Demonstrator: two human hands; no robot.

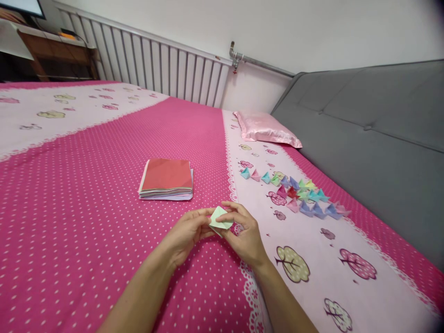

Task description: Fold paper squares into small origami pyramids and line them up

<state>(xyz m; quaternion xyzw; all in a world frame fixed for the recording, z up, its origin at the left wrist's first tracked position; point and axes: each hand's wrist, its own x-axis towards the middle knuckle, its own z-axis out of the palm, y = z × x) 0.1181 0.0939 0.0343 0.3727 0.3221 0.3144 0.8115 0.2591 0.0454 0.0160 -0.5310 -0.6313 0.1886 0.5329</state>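
Observation:
A small piece of pale green folded paper (220, 220) is held up between both hands above the bed. My left hand (189, 231) pinches its left edge between thumb and fingers. On the other side, my right hand (244, 233) grips the paper, its fingers bent over the top and its thumb below. Parts of the folds are hidden by the fingertips. Beyond my left hand lies a stack of square coloured paper (167, 175) with a red sheet on top. To the right, several small folded paper boats (293, 193) in many colours stand in rows.
A pink dotted bedspread (86, 208) with a printed tree border covers the bed. One pink pillow (267, 128) lies by the grey padded headboard (360, 129). At the back are a white radiator (156, 60) and a desk (62, 53).

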